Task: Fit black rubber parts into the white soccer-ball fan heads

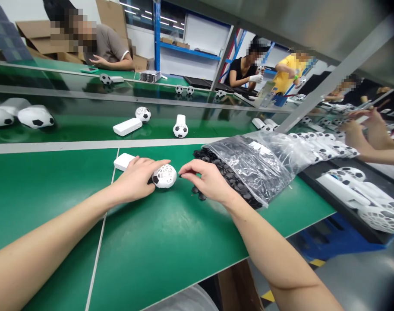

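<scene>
My left hand (pixel 137 178) is closed on a white device with a soccer-ball head (pixel 165 176), resting on the green table. The ball shows an open lattice and some black patches; its white rectangular body (pixel 123 161) sticks out behind my fingers. Just right of the ball, my right hand (pixel 205 177) pinches a small black piece (pixel 180 175) between thumb and fingertips. Beside that hand lies an open clear plastic bag (pixel 258 157) full of black pieces (pixel 229 175). A few loose black pieces (pixel 200 194) have spilled under my right hand.
Behind the table runs a green conveyor belt (pixel 96 123) carrying several soccer-ball devices (pixel 180 128). To the right, a black tray (pixel 332 190) holds more of them. A grey metal post (pixel 313 95) slants across the right. Co-workers sit opposite, and another person's hands (pixel 370 129) work at far right.
</scene>
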`<control>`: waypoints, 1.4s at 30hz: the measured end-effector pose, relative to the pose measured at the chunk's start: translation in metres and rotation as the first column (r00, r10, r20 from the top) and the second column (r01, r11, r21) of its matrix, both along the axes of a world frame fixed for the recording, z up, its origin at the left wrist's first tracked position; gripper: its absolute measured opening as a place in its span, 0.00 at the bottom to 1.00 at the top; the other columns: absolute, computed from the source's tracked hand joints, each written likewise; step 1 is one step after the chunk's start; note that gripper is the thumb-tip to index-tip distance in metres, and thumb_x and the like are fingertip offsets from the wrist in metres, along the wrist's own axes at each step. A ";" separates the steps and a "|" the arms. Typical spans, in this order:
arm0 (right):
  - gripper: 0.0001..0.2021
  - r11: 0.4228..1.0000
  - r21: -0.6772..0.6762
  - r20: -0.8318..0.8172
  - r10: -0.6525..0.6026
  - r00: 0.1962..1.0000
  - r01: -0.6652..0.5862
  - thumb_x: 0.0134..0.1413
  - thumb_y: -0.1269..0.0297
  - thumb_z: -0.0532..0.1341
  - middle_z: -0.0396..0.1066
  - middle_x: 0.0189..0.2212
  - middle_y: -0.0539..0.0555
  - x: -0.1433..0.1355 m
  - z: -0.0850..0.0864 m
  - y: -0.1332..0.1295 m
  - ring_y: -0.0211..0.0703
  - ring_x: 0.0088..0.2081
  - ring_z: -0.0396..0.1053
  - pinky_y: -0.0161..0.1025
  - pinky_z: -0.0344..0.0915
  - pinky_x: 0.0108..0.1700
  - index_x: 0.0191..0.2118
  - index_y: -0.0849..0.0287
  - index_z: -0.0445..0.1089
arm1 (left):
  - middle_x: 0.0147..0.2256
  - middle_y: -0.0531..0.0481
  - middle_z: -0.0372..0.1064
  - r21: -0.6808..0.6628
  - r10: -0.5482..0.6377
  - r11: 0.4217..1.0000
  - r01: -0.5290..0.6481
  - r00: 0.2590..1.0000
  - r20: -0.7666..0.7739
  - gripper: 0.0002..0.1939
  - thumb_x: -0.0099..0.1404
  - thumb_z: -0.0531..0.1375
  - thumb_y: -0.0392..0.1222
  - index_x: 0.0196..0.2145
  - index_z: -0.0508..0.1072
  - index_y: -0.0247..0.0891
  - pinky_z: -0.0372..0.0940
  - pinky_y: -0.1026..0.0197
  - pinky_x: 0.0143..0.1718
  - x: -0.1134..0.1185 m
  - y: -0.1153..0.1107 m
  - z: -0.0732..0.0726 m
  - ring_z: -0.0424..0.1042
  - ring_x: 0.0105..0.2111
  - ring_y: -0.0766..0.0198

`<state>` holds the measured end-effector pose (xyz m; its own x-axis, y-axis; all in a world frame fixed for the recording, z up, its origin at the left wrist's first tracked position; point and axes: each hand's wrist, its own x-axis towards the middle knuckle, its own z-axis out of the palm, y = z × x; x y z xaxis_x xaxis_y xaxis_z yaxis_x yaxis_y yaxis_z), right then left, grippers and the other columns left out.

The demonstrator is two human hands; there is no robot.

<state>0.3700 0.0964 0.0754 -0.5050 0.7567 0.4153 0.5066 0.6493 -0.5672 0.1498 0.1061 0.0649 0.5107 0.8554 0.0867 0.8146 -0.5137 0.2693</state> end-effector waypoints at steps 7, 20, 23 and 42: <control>0.10 0.883 0.415 0.101 0.193 0.976 -0.218 0.57 0.75 0.52 0.72 0.32 0.54 -0.021 -0.013 -0.002 0.39 0.32 0.63 0.37 0.62 0.36 0.35 0.60 0.71 | 0.49 0.43 0.64 -0.026 0.048 0.999 -0.046 0.995 0.083 0.43 0.47 0.56 0.69 0.56 0.59 0.44 0.48 0.42 0.53 0.005 -0.004 0.001 0.58 0.51 0.46; 0.04 0.997 -0.004 -0.187 0.071 0.980 -0.073 0.46 0.68 0.66 0.63 0.33 0.49 -0.024 -0.020 0.009 0.38 0.39 0.64 0.37 0.61 0.45 0.28 0.57 0.69 | 0.45 0.47 0.68 -0.014 0.118 0.993 -0.118 0.972 0.203 0.32 0.49 0.60 0.61 0.49 0.66 0.43 0.46 0.44 0.53 0.009 -0.007 -0.001 0.60 0.49 0.50; 0.05 0.996 -0.044 -0.209 0.071 0.975 -0.082 0.44 0.68 0.66 0.63 0.34 0.49 -0.025 -0.020 0.010 0.38 0.41 0.63 0.37 0.61 0.44 0.28 0.57 0.69 | 0.45 0.47 0.68 -0.030 0.129 0.992 -0.125 0.966 0.224 0.31 0.49 0.61 0.58 0.48 0.66 0.42 0.46 0.43 0.54 0.011 -0.008 -0.001 0.60 0.49 0.50; 0.05 0.929 0.066 0.408 -0.358 0.840 0.364 0.52 0.65 0.60 0.71 0.33 0.53 0.013 -0.019 0.038 0.41 0.35 0.67 0.36 0.62 0.37 0.34 0.57 0.73 | 0.57 0.39 0.55 -0.145 0.123 0.984 -0.104 0.984 0.130 0.35 0.54 0.56 0.59 0.55 0.57 0.39 0.33 0.35 0.57 0.009 -0.008 0.004 0.35 0.62 0.42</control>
<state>0.3829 0.1344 0.0561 -0.3155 0.9225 0.2223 0.8902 0.3688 -0.2675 0.1591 0.0977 0.0690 0.4008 0.9158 0.0270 0.8158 -0.3702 0.4444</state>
